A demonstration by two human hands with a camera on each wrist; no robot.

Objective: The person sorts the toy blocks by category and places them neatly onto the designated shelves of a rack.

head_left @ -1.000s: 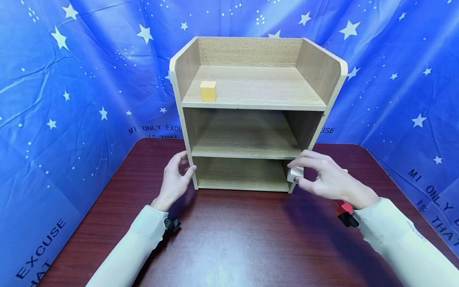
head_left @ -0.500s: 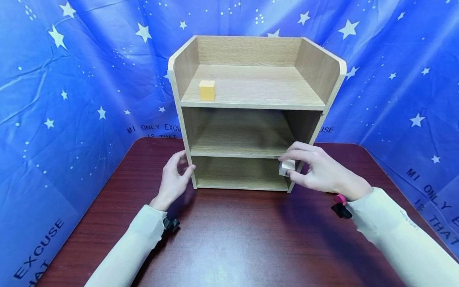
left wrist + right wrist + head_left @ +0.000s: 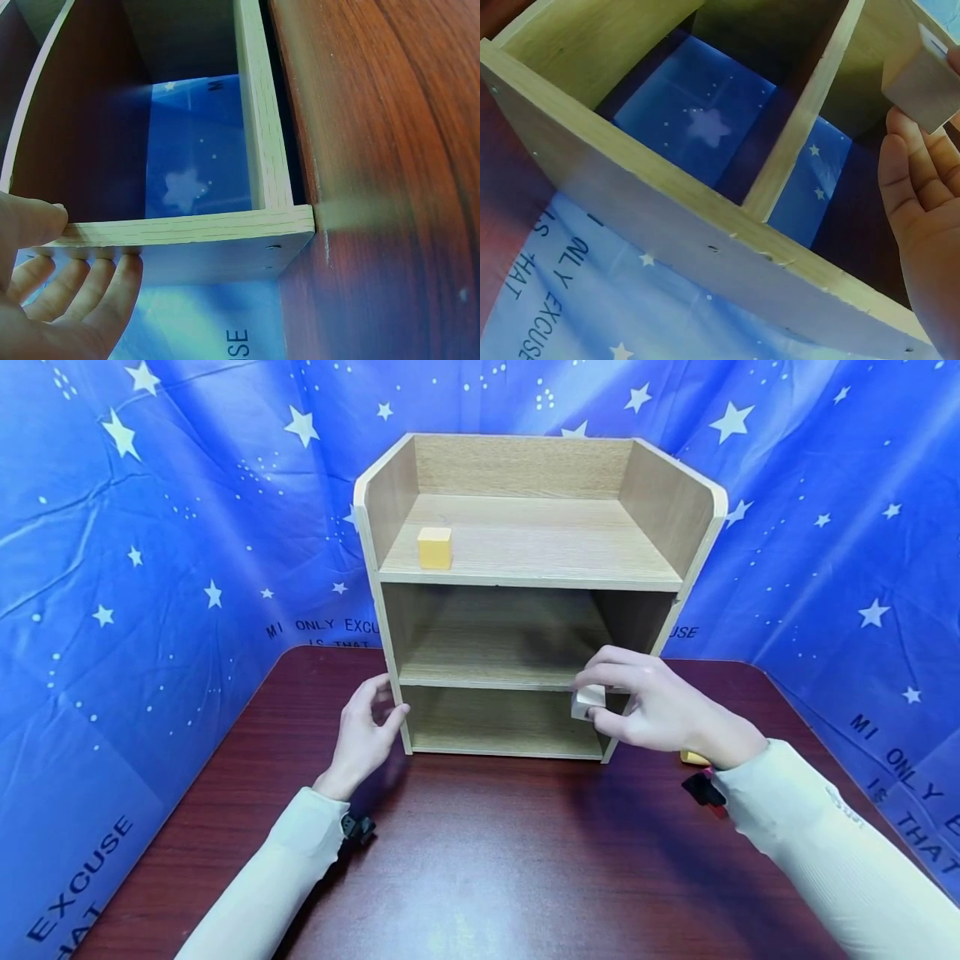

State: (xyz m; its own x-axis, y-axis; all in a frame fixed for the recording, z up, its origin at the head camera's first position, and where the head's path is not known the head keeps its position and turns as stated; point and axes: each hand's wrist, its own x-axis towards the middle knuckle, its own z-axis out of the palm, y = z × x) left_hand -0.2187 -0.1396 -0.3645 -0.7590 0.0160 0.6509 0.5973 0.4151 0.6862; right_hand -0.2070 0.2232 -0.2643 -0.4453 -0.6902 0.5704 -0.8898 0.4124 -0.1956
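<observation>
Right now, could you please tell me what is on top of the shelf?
A yellow cube sits on the shelf, near its front edge towards the left; the surface beneath the cube is covered.

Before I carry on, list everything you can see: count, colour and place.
Shelf unit: 1, light wood, standing on the table
Yellow block: 1, yellow, top shelf, front left
White block: 1, white, held at the unit's right front
Yellow object: 1, yellow, beside the right wrist, partly hidden
Red and pink pieces: count unclear, mostly hidden by the right wrist
Table: 1, reddish brown, under the unit
Backdrop: blue, white stars, black lettering, behind and at both sides
Wrist devices: 2, black, one per wrist
Sleeves: 2, whitish, on both arms
Left hand: 1, bare, gripping the unit's left side panel
Right hand: 1, bare, holding the white block
</observation>
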